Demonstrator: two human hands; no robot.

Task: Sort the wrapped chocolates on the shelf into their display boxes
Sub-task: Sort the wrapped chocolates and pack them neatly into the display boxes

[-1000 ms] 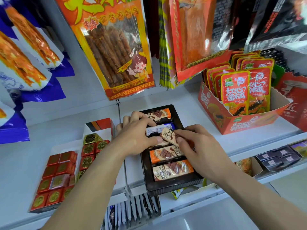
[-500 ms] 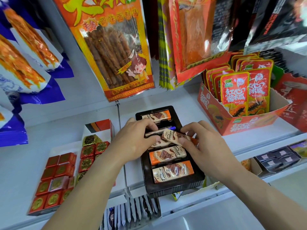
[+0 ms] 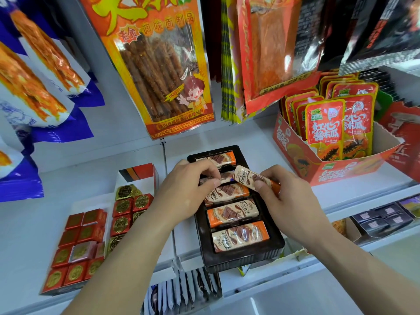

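A black display tray [image 3: 276,245] on the white shelf holds several orange-and-cream wrapped chocolate bars [image 3: 238,235] lying crosswise. My right hand [image 3: 286,201] pinches one such bar [image 3: 250,177], lifted and tilted above the tray's upper middle. My left hand [image 3: 184,192] reaches in from the left, thumb and fingers pinching a bar with a blue end [image 3: 225,176] that lies in the tray's second row. To the left, an open white box [image 3: 138,176] holds red and gold foil-wrapped square chocolates [image 3: 122,208], and more red squares [image 3: 77,246] fill a flat box beside it.
A red carton of papaya snack packets [image 3: 322,137] stands at the right on the same shelf. Large snack bags [image 3: 159,71] hang above. Dark purple boxes [image 3: 384,220] sit on the lower shelf at right. Small sachets [image 3: 181,289] hang below the shelf edge.
My right hand has lifted its bar a little higher and to the right. My left hand's fingers have closed on the blue-ended bar, which was lying exposed a second ago.
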